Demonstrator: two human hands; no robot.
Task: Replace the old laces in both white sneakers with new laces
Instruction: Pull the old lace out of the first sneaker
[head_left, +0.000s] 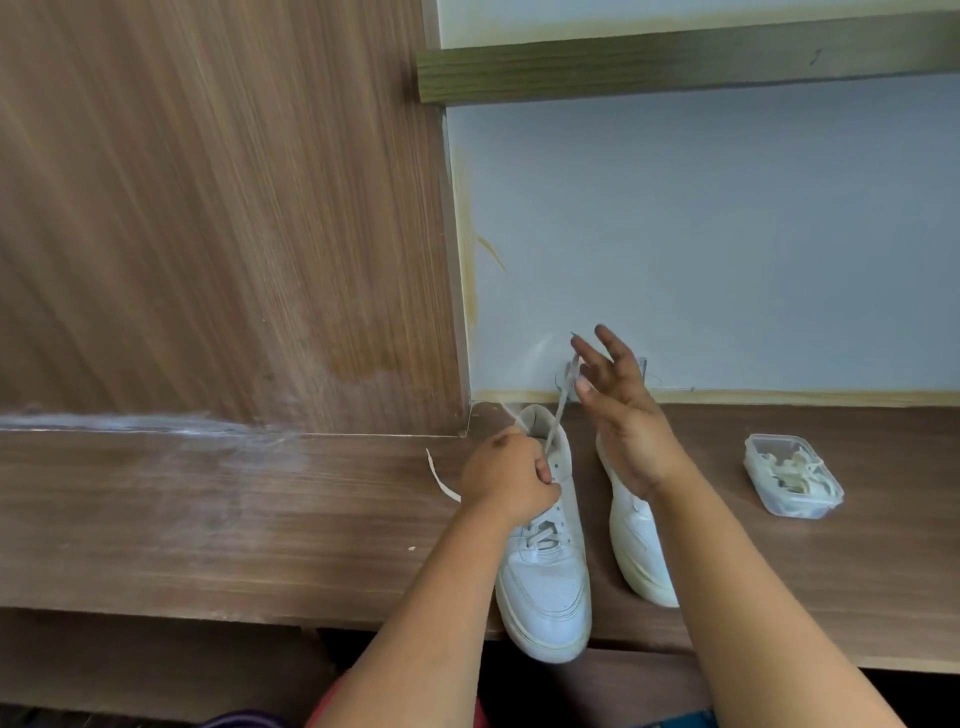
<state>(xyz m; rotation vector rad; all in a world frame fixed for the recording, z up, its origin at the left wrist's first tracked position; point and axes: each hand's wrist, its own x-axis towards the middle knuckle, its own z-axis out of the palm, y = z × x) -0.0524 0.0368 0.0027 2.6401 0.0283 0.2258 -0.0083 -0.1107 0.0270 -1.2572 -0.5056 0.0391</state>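
Two white sneakers stood side by side on the wooden desk (208, 519), toes toward the person; the left hand (511, 475) was fisted on the left sneaker (545, 566) at its collar. The right hand (621, 415) was raised over the right sneaker (636, 551), fingers spread, lace (561, 400) pinched at thumb. A clear plastic box (792, 475) of laces sat well apart, right.

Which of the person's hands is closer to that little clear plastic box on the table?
The right hand. It is raised above the sneakers, pulling a lace, with the plastic box off to its right. The left hand grips the left sneaker, farther away.
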